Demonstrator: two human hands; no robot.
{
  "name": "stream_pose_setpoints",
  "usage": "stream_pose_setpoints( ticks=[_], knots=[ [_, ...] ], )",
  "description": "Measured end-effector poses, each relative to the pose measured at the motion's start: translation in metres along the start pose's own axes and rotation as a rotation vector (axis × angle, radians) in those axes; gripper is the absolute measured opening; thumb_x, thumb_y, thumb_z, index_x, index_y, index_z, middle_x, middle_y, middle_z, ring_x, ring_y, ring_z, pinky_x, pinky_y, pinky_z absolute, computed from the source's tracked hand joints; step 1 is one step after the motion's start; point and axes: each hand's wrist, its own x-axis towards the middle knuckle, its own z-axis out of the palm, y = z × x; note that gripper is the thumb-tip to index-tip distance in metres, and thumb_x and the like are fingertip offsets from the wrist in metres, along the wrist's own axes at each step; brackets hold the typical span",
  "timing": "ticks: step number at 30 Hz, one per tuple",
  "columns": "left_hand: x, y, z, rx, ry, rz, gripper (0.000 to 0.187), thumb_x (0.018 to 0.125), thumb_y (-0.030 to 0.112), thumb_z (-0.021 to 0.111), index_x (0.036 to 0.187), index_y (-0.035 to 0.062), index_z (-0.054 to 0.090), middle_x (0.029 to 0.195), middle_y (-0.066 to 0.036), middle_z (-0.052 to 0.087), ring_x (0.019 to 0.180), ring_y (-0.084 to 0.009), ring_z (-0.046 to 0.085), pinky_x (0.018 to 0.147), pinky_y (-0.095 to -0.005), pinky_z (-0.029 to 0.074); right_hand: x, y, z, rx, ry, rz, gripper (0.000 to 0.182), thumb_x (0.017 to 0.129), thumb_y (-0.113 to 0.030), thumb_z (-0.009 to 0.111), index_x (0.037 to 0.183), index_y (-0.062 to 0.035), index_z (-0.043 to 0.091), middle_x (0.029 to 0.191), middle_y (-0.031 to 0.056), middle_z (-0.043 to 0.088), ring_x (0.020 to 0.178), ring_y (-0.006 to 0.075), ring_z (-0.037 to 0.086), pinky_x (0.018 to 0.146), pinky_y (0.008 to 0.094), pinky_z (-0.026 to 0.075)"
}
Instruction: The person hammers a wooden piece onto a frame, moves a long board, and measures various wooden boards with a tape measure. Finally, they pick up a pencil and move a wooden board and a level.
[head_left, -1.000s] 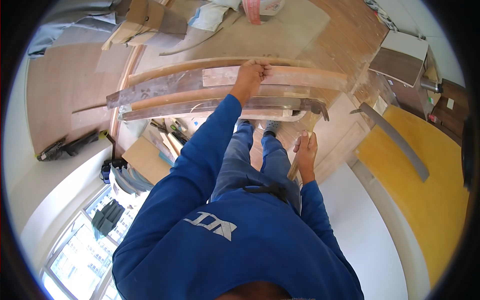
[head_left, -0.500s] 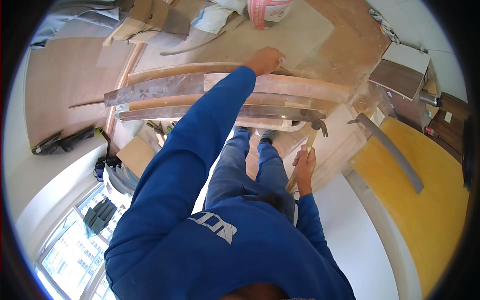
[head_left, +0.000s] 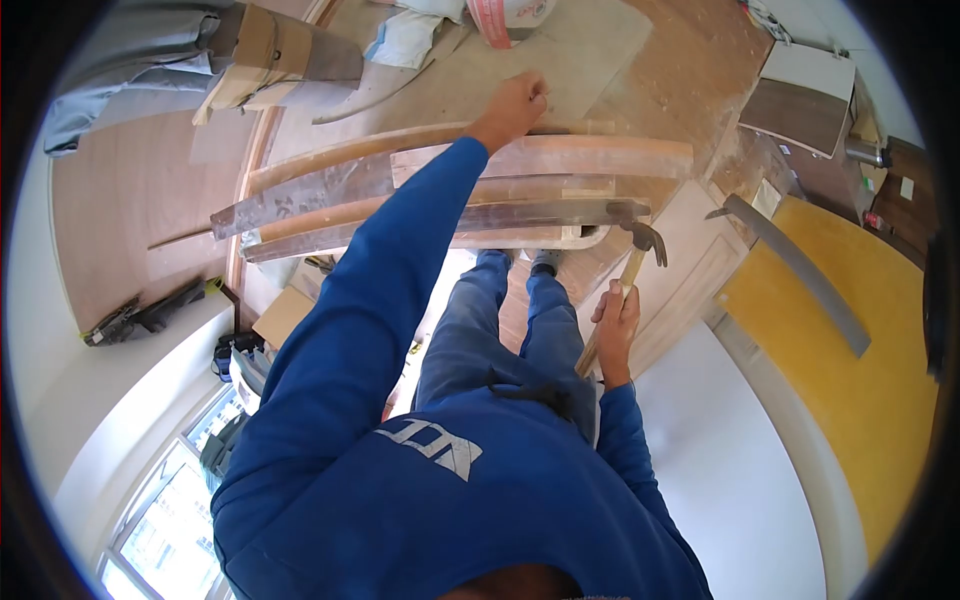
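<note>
There's dull dark metal on your hammer head [head_left: 645, 237], pale smooth wood along its handle [head_left: 632, 268]. Ahead of you, long wooden boards [head_left: 600, 155], matt and scuffed, the left stretch darker and blotched. Your blue sweatshirt [head_left: 450, 530] is matt cloth, softly creased; your trousers [head_left: 460, 340], faded cloth. Far left, matt brown cardboard on that carton [head_left: 275, 55]; right, a yellow panel [head_left: 800, 300], smooth, faintly mottled.

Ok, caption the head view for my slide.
Right hand gripping a hammer, left hand stretched out across long wooden boards.
</note>
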Motion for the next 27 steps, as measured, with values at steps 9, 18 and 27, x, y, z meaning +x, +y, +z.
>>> stream_pose_setpoints(
  ticks=[9, 18, 27],
  knots=[
    [-0.075, 0.047, 0.007, -0.744, 0.127, -0.319, 0.021, 0.086, 0.015, 0.066, 0.102, 0.0036, 0.074, 0.091, -0.014, 0.073, 0.081, -0.0255, 0.066, 0.076, -0.0351, 0.052, 0.005, -0.019, 0.017, 0.06, -0.066, -0.021, 0.028, 0.108, -0.03, 0.048, 0.099, -0.004, 0.054, 0.069, -0.0002, 0.049, 0.057, 0.0084, 0.046, 0.052, 0.0251, 0.04],
    [-0.067, 0.026, 0.033, -0.433, 0.215, 0.011, 0.013, 0.093, 0.014, 0.068, 0.1, 0.005, 0.073, 0.089, -0.012, 0.067, 0.089, -0.0285, 0.06, 0.082, -0.0378, 0.047, 0.016, -0.027, 0.042, 0.133, -0.132, -0.017, 0.026, 0.107, -0.028, 0.05, 0.096, -0.0045, 0.052, 0.069, 0.0003, 0.05, 0.057, 0.0083, 0.048, 0.052, 0.0252, 0.042],
    [-0.069, 0.027, 0.036, -0.262, 0.3, 0.202, 0.012, 0.087, 0.009, 0.07, 0.098, 0.0076, 0.069, 0.088, -0.012, 0.066, 0.087, -0.0352, 0.057, 0.081, -0.0429, 0.046, 0.052, -0.063, 0.065, 0.037, -0.192, -0.146, 0.031, 0.107, -0.03, 0.052, 0.111, 0.0004, 0.057, 0.07, 0.0013, 0.052, 0.057, 0.0088, 0.049, 0.052, 0.0259, 0.043]
  ],
)
